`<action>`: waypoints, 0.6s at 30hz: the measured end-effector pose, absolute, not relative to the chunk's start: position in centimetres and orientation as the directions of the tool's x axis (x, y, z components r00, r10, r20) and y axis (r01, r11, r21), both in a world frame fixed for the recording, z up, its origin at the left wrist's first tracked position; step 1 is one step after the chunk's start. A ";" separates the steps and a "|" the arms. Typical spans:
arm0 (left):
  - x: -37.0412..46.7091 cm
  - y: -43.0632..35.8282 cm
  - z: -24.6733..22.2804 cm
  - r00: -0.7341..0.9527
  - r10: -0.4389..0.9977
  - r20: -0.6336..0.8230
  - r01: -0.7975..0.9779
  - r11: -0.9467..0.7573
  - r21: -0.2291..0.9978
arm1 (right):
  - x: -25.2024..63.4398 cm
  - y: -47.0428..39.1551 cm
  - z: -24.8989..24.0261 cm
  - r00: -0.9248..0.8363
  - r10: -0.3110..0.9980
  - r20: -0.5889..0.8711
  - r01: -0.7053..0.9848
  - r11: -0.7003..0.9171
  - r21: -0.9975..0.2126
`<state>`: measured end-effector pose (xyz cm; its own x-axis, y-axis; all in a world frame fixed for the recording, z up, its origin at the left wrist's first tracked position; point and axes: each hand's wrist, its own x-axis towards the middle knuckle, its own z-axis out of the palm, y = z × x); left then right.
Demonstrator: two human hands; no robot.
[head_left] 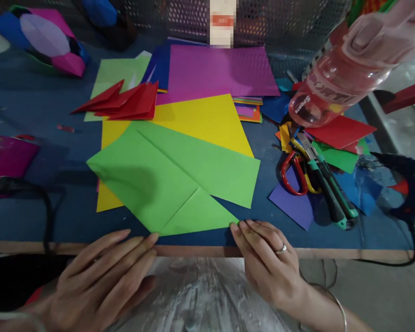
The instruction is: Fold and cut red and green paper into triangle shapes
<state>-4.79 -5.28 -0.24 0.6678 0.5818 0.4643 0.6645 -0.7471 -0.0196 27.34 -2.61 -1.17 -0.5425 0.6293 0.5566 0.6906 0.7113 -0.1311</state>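
Note:
A sheet of green paper (152, 175) with diagonal creases and one folded-over flap lies in front of me on a larger yellow sheet (200, 115). My left hand (107, 272) rests at the table's front edge, fingers stretched out and one fingertip touching the near left corner of the green paper. Its thumb hangs lower, apart from the sheet. At the near right corner, my right hand (269, 258) has its fingers closed together on the green paper; its thumb is hidden. A ring and a bangle are on the right hand and wrist.
Red folded paper pieces (131, 103) lie behind the green sheet, near a purple sheet (221, 69). To the right are scissors (293, 175), a box cutter (328, 184), paper scraps, a pink bottle (339, 78) and a dark corded tool (411, 189). A cable (46, 212) crosses the left edge.

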 end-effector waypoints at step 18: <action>0.3 -2.5 -1.5 0.691 0.565 0.452 0.576 -0.807 0.127 | 27.0 -2.7 -1.3 -0.497 0.664 0.559 0.710 0.681 -0.177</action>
